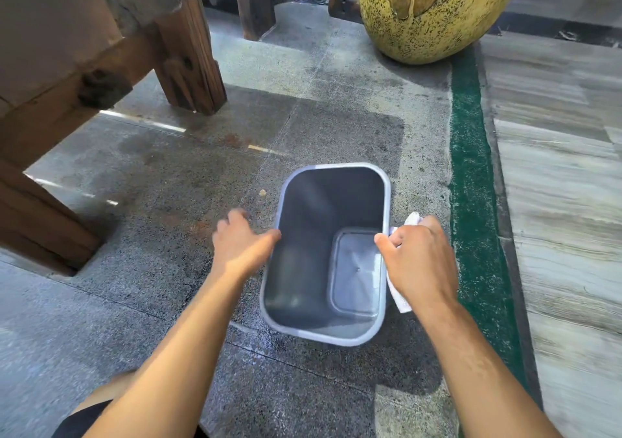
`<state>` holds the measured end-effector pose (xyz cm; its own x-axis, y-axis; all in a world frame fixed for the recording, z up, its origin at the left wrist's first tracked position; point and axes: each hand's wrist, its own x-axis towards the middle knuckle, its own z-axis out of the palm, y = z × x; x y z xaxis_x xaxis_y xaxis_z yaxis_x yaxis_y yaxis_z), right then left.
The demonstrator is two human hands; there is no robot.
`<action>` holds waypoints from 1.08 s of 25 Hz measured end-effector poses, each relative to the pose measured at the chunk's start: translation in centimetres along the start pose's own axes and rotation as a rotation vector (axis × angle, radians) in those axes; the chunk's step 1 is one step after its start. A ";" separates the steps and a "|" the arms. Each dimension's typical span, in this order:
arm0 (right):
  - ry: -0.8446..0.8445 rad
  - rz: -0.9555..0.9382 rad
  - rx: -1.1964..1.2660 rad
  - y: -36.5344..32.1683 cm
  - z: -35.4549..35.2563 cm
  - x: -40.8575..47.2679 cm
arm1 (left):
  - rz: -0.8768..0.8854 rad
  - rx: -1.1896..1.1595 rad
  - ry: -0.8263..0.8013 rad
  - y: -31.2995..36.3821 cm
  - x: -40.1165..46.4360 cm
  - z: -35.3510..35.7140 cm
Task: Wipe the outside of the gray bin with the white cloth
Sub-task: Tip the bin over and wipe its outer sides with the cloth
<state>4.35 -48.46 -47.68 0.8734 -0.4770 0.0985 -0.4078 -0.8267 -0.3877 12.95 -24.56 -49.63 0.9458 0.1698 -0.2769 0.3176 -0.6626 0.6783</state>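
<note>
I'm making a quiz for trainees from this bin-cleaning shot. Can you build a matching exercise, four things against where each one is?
Things:
1. white cloth
2. left hand
3. yellow speckled object
4. green strip

Places:
A. far end of the floor
B. left rim of the gray bin
C. between right hand and bin's right side
D. floor, right of the bin

Pairs: 1-C, 2-B, 3-A, 4-D
</note>
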 end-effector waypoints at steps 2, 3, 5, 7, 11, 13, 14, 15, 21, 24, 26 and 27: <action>0.016 -0.001 0.003 0.2 0.2 0.3 | -0.178 -0.213 -0.304 -0.9 0.3 0.8; 0.022 -0.002 0.008 0.3 0.2 0.4 | -0.171 -0.206 -0.339 -1.4 0.4 1.5; 0.035 0.007 0.037 0.7 0.4 0.9 | -0.103 -0.140 -0.331 -2.3 0.3 2.8; 0.048 0.027 0.066 1.2 0.4 1.2 | -0.123 -0.255 -0.383 -2.7 0.0 3.2; -0.054 0.022 0.109 1.0 1.3 1.8 | -0.120 -0.358 -0.407 -2.5 1.2 1.0; -0.155 0.009 0.146 -0.1 2.1 1.9 | -0.111 -0.310 -0.381 -2.7 1.9 -1.0; -0.192 0.000 0.163 -1.0 2.6 1.9 | -0.110 -0.287 -0.362 -3.1 2.2 -2.1; -0.212 -0.003 0.189 -2.0 3.1 1.8 | -0.117 -0.264 -0.346 -3.7 2.5 -3.2; -0.270 -0.034 0.363 -8.1 7.3 0.7 | -0.172 -0.270 -0.237 -8.6 3.9 -9.1; -0.361 -0.021 0.405 -10.6 8.9 0.0 | -0.188 -0.278 -0.164 -10.4 4.4 -11.0; -0.388 -0.018 0.433 -11.4 9.4 -0.7 | -0.204 -0.287 -0.128 -11.2 4.7 -11.7; -0.400 -0.027 0.456 -11.4 9.6 -0.8 | -0.217 -0.291 -0.113 -11.5 4.8 -11.8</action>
<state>10.85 -35.74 -52.11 0.9501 -0.2360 -0.2040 -0.3064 -0.5835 -0.7521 14.69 -7.52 -50.72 0.8459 0.1910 -0.4980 0.5314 -0.3820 0.7561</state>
